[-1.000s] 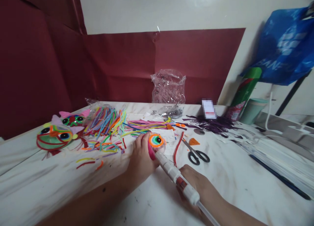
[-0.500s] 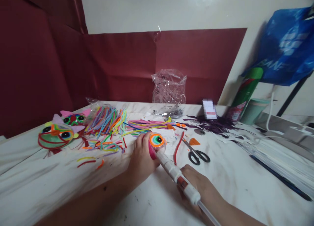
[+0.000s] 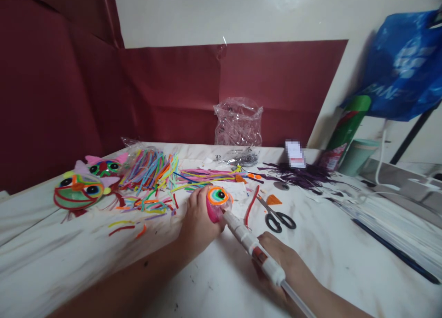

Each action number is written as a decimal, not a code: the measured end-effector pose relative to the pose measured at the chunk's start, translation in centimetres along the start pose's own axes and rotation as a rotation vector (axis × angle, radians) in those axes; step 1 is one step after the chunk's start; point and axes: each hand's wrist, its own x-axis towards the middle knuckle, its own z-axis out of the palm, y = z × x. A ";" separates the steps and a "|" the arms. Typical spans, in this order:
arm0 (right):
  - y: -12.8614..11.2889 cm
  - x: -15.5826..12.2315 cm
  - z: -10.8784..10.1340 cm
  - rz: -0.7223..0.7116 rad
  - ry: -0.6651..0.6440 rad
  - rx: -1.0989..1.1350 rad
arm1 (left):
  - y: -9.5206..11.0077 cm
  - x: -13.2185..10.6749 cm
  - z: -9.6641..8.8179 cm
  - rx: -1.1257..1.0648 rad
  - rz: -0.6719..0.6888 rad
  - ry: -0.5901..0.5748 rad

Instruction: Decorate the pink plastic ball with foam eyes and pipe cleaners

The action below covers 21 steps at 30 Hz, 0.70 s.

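In the middle of the table, my left hand (image 3: 198, 221) is closed around a small round clear craft piece (image 3: 218, 200). An eye ringed in orange, white and teal and a pink strip show on its surface; my fingers hide the rest. My right hand (image 3: 281, 258) grips a white glue gun (image 3: 247, 238) from below, with a glue stick (image 3: 297, 298) coming out of its rear. The nozzle points up and left, at or very near the lower edge of the craft piece. A red pipe cleaner (image 3: 251, 205) and black-handled scissors (image 3: 275, 213) lie just beyond my right hand.
Two decorated face masks (image 3: 78, 192) lie at the left. Colourful pipe cleaners (image 3: 148, 170) are heaped behind my left hand. Purple strips (image 3: 304, 174) lie at the back right, near a green cup (image 3: 359, 156). A dark pen (image 3: 395, 250) rests at the right.
The craft piece has shifted slightly left and turned a little in my left hand. The glue gun has moved slightly right and down. Everything else lies as before.
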 end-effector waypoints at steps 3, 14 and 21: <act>-0.2 0.4 0.1 0.053 -0.058 0.045 | 0.1 0.0 -0.1 -0.001 0.002 -0.019; 0.5 -0.1 0.6 -0.055 0.023 0.006 | 0.3 -0.1 -0.1 0.008 0.011 -0.008; -1.3 1.8 -0.3 0.108 -0.184 -0.003 | 0.5 -0.2 -0.2 -0.005 0.014 -0.018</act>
